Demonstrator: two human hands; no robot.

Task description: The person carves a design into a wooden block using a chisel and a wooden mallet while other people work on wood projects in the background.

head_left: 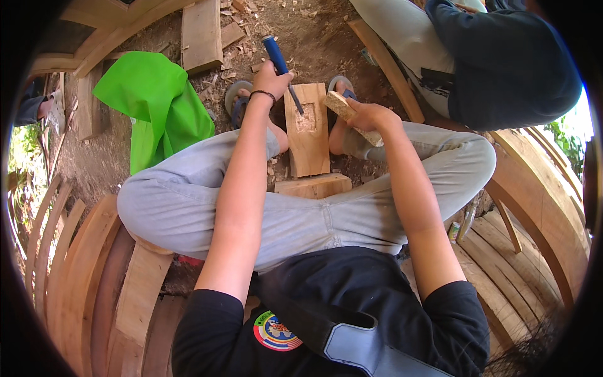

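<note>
Between my feet lies a pale wooden block with a shallow rectangular recess cut into its face. My left hand is wrapped round a chisel with a blue handle. The chisel leans, and its dark blade reaches down into the recess, where wood chips lie. To the right of the block, my right hand grips a short, flat wooden bat, held apart from the chisel. Its near end sticks out below my fingers.
A small wood piece lies against the block's near end. Bright green cloth is at the left, and a plank lies beyond it. Another person sits at the far right beside a long board. Curved timbers stand on both sides.
</note>
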